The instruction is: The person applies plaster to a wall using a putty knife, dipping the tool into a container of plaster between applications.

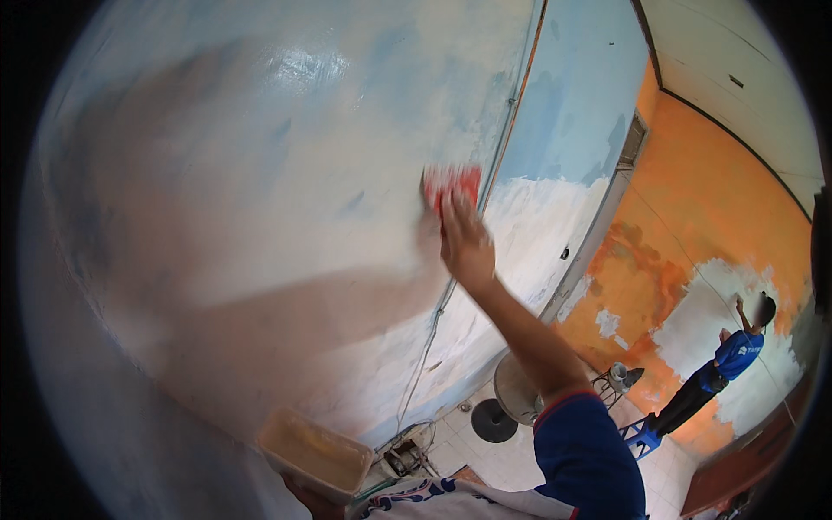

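Observation:
My right hand (468, 243) grips a red putty spreader (453, 185) and has it up against the pale blue and white patchy wall (286, 191). Motion smears the spreader's upper edge, where whitish streaks show. My right arm stretches up from the lower middle. Low in the view, close to the wall, a rectangular plastic tub (316, 452) is held by my left hand (314, 500). Most of that hand's fingers are hidden beneath the tub. A pale layer coats the inside of the tub, but its depth cannot be made out.
A cable (440, 303) runs down the wall near its corner. On the tiled floor are a round dark base (494, 421) and a round table (518, 386). Farther right, a person (732, 360) on a blue stool (640, 436) works at an orange wall (719, 191).

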The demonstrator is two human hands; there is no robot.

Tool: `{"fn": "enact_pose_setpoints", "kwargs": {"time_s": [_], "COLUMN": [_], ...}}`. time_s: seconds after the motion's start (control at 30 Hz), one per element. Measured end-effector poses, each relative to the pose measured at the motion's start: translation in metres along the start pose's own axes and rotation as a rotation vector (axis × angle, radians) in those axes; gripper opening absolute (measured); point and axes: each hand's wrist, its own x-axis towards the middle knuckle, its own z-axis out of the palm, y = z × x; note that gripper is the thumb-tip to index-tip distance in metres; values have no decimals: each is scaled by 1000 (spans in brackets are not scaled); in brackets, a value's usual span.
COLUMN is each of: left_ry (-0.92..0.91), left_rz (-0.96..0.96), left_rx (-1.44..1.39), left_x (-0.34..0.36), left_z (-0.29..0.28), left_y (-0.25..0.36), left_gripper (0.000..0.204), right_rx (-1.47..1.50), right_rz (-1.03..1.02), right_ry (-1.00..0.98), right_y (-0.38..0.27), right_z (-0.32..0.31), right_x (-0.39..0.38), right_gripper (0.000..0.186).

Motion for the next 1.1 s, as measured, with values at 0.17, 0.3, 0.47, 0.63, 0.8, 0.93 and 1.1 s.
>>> {"fn": "enact_pose_setpoints", "kwargs": {"time_s": [0.17, 0.3, 0.47, 0.63, 0.8, 0.93, 1.1], "left_ry": [-49, -110, -218, -110, -101, -106, -92], "left_rz": [13, 34, 111, 81, 51, 48, 44], "left_rx": [-17, -22, 43, 26, 4, -20, -28], "left_x": [3, 3, 18, 15, 15, 20, 21], "left_z": [-3, -4, -8, -2, 2, 7, 11], "left_y": [-1, 0, 1, 5, 5, 5, 5], "left_gripper": [83, 83, 85, 86, 86, 85, 84], "right_rx": [173, 69, -98, -176, -58, 165, 105], "right_rz": [58, 88, 66, 194, 84, 222, 194], "right_ry": [143, 390, 400, 201, -8, 138, 464], "right_y": [-1, 32, 100, 71, -12, -18, 21], "right_z": [-51, -92, -78, -26, 1, -36, -100], "right_x": [8, 146, 287, 234, 1, -14, 178], "right_gripper": [41, 24, 30, 32, 55, 38, 25]}}
